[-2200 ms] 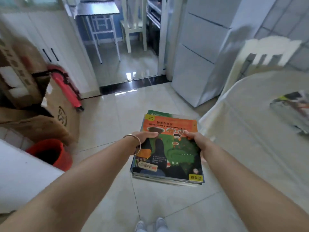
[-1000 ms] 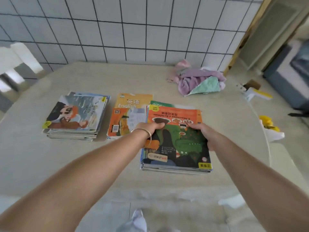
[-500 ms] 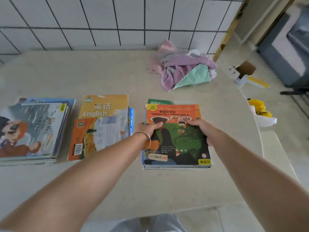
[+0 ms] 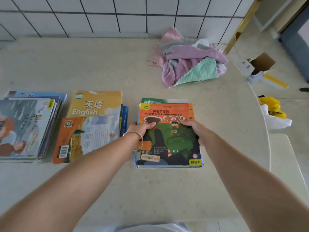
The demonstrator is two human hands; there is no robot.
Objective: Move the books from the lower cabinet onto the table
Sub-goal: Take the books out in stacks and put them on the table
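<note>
Two hands are clamping one stack of books [image 4: 168, 144] on the table [image 4: 150, 190]: your left hand [image 4: 141, 128] is gripping its left edge, your right hand [image 4: 194, 129] its right. That stack is sitting just right of the English book pile [image 4: 93, 124], nearer you than the crumpled cloths [image 4: 189, 62].

Both bare forearms extended from near edge toward centre, converging. Left hand [image 4: 142, 128] at left side of book stack [image 4: 168, 143], thumb curled over top cover, fingers hidden beneath; thin metal bangle [image 4: 136, 139] on left wrist. Right hand [image 4: 195, 131] at right side of stack, thumb on cover, fingers wrapped under edge. Wrists roughly level.
</note>
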